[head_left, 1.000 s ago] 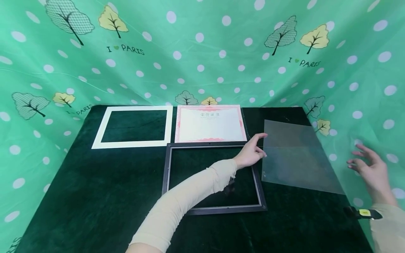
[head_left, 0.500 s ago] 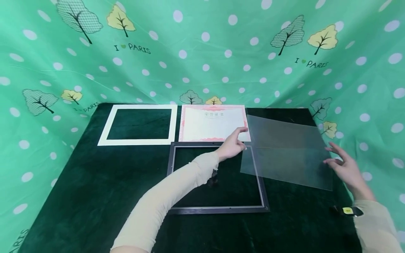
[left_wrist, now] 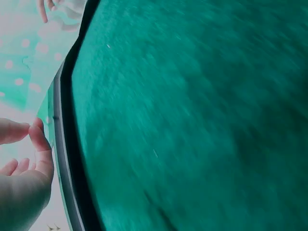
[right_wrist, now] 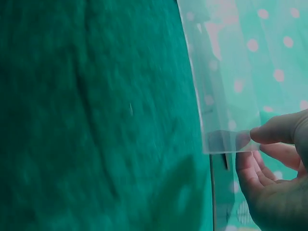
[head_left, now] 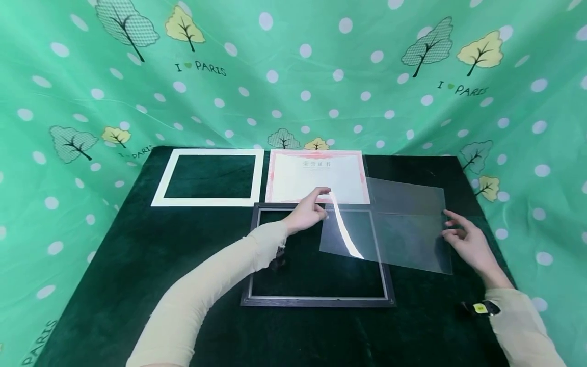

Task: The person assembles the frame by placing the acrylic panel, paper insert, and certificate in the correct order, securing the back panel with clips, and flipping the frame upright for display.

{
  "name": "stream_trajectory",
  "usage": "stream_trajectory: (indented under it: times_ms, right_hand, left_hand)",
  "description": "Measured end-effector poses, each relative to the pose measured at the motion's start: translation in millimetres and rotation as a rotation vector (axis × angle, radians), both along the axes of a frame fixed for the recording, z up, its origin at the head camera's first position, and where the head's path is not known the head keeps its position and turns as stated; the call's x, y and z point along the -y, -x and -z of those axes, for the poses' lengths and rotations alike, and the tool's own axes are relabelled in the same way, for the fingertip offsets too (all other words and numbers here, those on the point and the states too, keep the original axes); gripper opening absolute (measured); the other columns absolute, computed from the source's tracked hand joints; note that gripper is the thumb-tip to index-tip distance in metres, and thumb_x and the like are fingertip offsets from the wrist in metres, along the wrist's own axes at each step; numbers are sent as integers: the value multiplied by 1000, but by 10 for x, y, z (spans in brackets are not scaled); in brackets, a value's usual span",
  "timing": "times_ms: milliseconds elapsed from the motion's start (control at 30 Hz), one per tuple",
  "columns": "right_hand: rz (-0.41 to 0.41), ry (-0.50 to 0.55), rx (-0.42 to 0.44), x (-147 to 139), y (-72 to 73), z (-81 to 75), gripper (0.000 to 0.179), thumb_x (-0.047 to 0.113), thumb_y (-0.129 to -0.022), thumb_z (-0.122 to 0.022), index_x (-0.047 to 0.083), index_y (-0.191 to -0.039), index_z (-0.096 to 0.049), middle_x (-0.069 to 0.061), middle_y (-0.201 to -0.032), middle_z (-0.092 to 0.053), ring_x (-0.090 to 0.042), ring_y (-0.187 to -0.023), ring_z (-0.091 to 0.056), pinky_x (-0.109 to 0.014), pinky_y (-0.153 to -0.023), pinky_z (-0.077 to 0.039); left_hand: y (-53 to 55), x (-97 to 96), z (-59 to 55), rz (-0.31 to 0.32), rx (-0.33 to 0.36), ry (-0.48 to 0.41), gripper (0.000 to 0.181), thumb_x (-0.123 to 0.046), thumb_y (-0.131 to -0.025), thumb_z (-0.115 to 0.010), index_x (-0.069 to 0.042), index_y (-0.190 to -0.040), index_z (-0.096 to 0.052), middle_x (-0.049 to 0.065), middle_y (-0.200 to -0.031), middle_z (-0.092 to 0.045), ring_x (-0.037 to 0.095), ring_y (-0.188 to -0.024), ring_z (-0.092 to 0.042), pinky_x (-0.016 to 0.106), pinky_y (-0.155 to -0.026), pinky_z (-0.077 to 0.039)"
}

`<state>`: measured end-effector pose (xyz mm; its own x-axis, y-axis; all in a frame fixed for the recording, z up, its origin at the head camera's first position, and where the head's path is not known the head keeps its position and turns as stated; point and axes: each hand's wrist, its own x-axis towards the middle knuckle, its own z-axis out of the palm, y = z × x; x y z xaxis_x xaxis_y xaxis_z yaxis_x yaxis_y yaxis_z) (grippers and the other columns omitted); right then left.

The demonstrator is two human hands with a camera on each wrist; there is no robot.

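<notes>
A clear plastic sheet (head_left: 408, 229) is stretched between my two hands, its left part overlapping the right side of the black picture frame (head_left: 318, 302). My left hand (head_left: 306, 213) pinches the sheet's left edge above the frame's far side. Thumb and fingertip meet in the left wrist view, where the hand (left_wrist: 29, 183) appears beside the frame's bar (left_wrist: 65, 144). The right edge is pinched by my right hand (head_left: 469, 244); in the right wrist view its thumb and fingers (right_wrist: 276, 130) close on the sheet (right_wrist: 216, 96) near a corner. A bright glare streak crosses the sheet.
Behind the frame lies a pink-bordered certificate (head_left: 316, 178). A white mat border (head_left: 206, 202) rests to its left. All stand on a dark green cloth-covered table (head_left: 137, 285), with a polka-dot green curtain (head_left: 284, 66) hanging around its back and sides.
Both hands have moved left, carrying the clear sheet from the right of the frame to partly over it. My right hand, earlier off to the far right, has come in to the sheet's right edge.
</notes>
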<state>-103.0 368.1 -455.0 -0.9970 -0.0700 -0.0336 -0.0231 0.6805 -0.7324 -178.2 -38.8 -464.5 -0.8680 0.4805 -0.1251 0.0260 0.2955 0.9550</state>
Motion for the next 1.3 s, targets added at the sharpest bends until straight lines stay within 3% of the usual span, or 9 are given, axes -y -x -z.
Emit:
stream_trajectory:
  times_ms: [267,500,800,1033,1300]
  right_hand:
    - [-20,15,-4,229,29,27,52,1,-97,-48,-1,-147,-33,-27,-119,-46,11,-83,-53,-16,-63,-47]
    - [-45,20,-36,409,63,68,53,2,-96,-53,1,-147,-36,-20,-116,-47,4,-82,-56,-20,-61,-49]
    - [-110,82,-46,670,88,110,54,3,-95,-58,3,-146,-39,-18,-115,-49,-12,-82,-60,-22,-60,-48]
    - [-159,140,-22,869,95,167,54,1,-94,-58,3,-145,-40,-18,-113,-48,-14,-79,-60,-22,-60,-48]
    - [-217,198,-35,1073,20,211,53,-3,-91,-62,-1,-141,-44,-15,-109,-49,-12,-73,-59,-22,-58,-47]
  left_hand:
    - [-49,310,8,11,19,17,67,6,-91,-57,-8,-149,-29,4,-149,-34,19,-85,-64,32,-82,-51]
    - [-133,569,52,-22,48,7,67,7,-90,-57,-10,-149,-30,5,-149,-34,19,-88,-66,34,-86,-51]
    - [-316,936,46,-79,92,-42,67,5,-91,-58,-15,-149,-32,5,-149,-34,21,-92,-66,37,-90,-48]
    - [-493,1189,80,-122,77,-123,64,11,-90,-56,-6,-147,-33,16,-144,-38,28,-92,-65,37,-88,-50]
    - [-714,1444,52,-174,42,-63,57,6,-92,-55,-5,-144,-36,18,-138,-43,26,-92,-66,38,-86,-50]
